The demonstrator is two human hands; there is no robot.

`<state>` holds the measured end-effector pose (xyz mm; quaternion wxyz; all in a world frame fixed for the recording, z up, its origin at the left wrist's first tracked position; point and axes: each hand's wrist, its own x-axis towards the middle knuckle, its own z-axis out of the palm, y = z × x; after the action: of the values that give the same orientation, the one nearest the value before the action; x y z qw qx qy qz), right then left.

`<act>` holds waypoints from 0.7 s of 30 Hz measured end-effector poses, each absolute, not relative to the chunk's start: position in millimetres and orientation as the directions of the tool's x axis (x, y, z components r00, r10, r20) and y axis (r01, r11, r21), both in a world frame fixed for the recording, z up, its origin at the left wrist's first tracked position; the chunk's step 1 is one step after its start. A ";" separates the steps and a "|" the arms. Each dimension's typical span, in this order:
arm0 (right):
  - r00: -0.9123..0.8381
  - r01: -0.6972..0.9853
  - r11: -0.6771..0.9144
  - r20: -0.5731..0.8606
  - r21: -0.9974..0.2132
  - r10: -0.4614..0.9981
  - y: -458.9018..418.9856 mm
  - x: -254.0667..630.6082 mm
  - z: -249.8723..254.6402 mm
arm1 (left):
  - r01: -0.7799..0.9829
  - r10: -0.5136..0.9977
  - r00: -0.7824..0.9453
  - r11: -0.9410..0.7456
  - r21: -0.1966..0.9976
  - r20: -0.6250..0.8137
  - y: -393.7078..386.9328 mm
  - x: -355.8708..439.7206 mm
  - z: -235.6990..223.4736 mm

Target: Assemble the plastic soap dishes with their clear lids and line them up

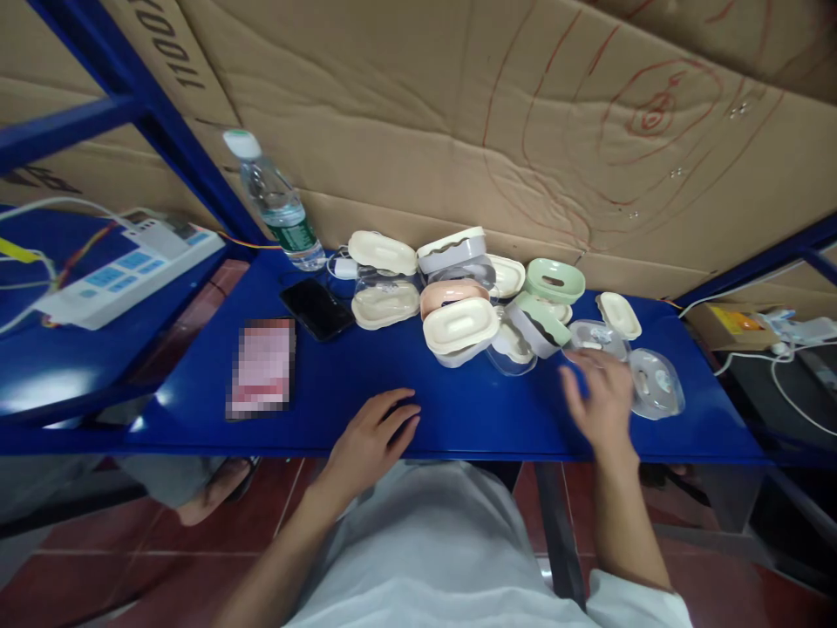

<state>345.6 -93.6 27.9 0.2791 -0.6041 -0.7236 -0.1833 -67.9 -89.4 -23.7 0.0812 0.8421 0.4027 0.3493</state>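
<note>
My left hand rests on the front edge of the blue table, fingers loosely curled with nothing in them. My right hand hovers flat over the table with fingers spread, slightly blurred, just in front of a clear plastic lid and another clear piece. Behind both hands lies a heap of several plastic soap boxes: a cream one, a pink one, a green one, and beige lids.
A water bottle stands at the back left beside a black phone and a second, blurred-out phone. A white power strip lies on the left shelf. Cardboard walls the back. A small box and cables sit at right.
</note>
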 end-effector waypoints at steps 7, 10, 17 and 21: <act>-0.478 0.850 0.527 0.441 0.013 0.759 -56.9 240.7 48.0 | 0.611 0.741 0.441 -0.661 0.436 0.506 -88.3 -66.8 -21.8; -0.622 0.760 0.646 0.363 0.068 0.694 -32.9 226.2 62.1 | 0.617 0.750 0.439 -0.652 0.440 0.495 -88.1 -66.0 -22.3; -0.715 0.695 0.708 0.225 0.126 0.662 5.9 211.8 76.6 | 0.579 0.761 0.448 -0.647 0.496 0.469 -84.7 -67.7 -17.4; -0.722 0.648 0.758 0.382 0.078 0.577 -36.1 204.1 79.0 | 0.612 0.800 0.426 -0.598 0.517 0.422 -71.8 -77.5 7.3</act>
<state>204.1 -36.1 79.0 0.1696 -0.3322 -0.9221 -0.1035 -77.5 -71.8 7.3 0.1437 0.8320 0.4244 0.3271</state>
